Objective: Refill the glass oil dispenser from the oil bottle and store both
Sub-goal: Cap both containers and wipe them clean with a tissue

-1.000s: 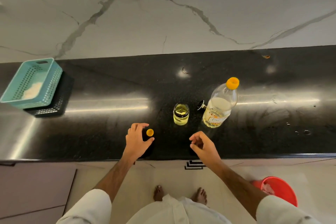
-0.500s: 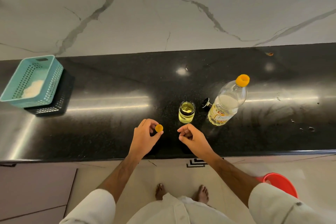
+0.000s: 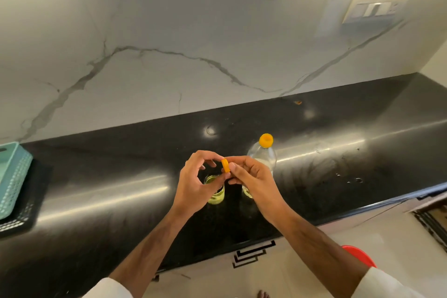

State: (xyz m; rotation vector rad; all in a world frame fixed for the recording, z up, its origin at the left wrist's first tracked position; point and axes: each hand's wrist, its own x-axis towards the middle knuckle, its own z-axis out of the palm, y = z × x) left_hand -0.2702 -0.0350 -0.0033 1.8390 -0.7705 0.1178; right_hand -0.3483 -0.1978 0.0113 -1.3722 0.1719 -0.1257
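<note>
Head view. My left hand [image 3: 193,181] and right hand [image 3: 251,176] meet above the glass oil dispenser [image 3: 215,191], which stands upright on the worktop [image 3: 96,176] holding yellow oil. The orange cap [image 3: 225,166] is pinched on edge in my right grip; my left fingers curl beside it, contact uncertain. The oil bottle [image 3: 262,155] stands upright just behind the dispenser, long axis vertical, mouth up. Pouring looks done; capping and storing remain.
</note>
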